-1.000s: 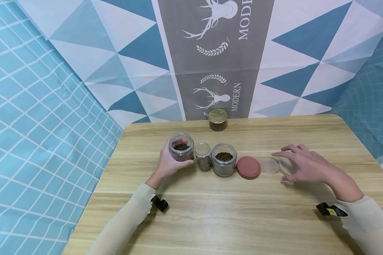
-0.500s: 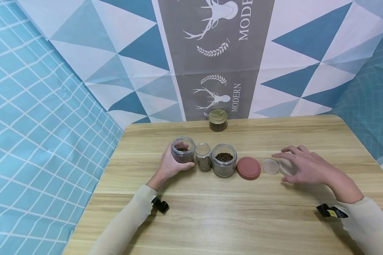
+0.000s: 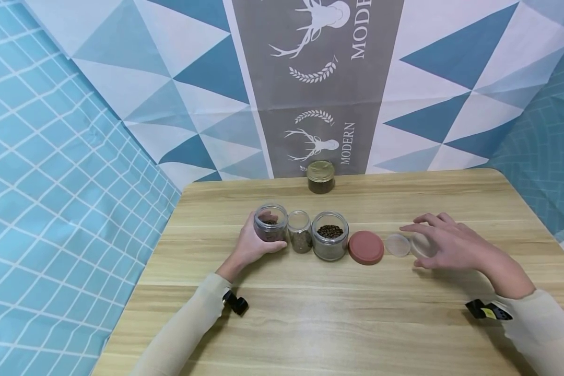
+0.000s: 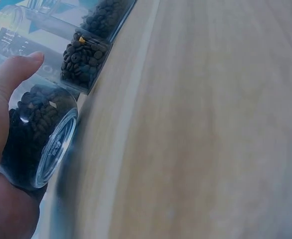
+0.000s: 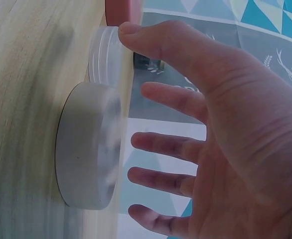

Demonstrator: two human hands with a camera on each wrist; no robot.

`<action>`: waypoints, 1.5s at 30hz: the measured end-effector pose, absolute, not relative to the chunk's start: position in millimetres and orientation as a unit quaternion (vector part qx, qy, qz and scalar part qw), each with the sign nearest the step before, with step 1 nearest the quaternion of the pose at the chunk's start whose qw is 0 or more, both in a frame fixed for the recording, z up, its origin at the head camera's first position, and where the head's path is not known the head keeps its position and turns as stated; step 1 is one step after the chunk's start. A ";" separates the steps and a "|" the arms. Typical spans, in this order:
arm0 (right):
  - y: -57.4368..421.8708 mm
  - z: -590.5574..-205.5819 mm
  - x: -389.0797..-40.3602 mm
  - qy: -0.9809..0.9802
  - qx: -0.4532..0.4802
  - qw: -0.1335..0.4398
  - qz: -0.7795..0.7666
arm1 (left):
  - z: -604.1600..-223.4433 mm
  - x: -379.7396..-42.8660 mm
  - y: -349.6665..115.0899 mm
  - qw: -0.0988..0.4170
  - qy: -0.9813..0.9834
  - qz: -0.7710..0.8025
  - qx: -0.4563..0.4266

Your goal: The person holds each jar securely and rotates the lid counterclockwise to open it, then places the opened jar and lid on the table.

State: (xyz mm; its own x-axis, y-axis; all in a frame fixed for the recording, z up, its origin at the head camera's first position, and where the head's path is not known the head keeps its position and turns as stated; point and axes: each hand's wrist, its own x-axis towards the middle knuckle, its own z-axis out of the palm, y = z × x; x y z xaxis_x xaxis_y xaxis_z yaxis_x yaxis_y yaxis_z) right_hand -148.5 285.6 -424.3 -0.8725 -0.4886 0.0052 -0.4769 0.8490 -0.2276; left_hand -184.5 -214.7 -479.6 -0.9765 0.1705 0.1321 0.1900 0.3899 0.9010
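My left hand (image 3: 251, 244) grips a wide glass jar (image 3: 270, 233), lidless and part filled with small dark brown pellets. In the left wrist view the jar's base (image 4: 58, 147) shows close over the table, and my thumb lies along its side. Right beside it stands a narrower open jar (image 3: 301, 239) of dark pellets. My right hand (image 3: 451, 244) hovers with spread, slightly bent fingers over a whitish round lid (image 5: 83, 149), holding nothing. A smaller translucent lid (image 3: 397, 245) lies just left of that one, near my fingertips.
Another wide open jar (image 3: 329, 247) with dark pellets stands right of the narrow one, followed by a red lid (image 3: 366, 247). At the back edge, against the patterned cloth (image 3: 282, 104), is a jar with a gold-coloured lid (image 3: 320, 171).
My left hand has brought the wide jar a little to the right and down, close up to the narrow jar. The right hand stays where it was.
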 end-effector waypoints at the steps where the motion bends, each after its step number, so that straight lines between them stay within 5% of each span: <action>1: 285.8 -424.5 -148.5 0.961 -0.251 0.027 -0.111 | -479.6 -184.5 -214.7 0.009 -0.833 -0.542 -0.109; 45: 279.1 -427.5 -153.7 0.957 -0.256 0.040 -0.134 | -478.7 -180.9 -216.7 -0.001 -0.872 -0.478 -0.103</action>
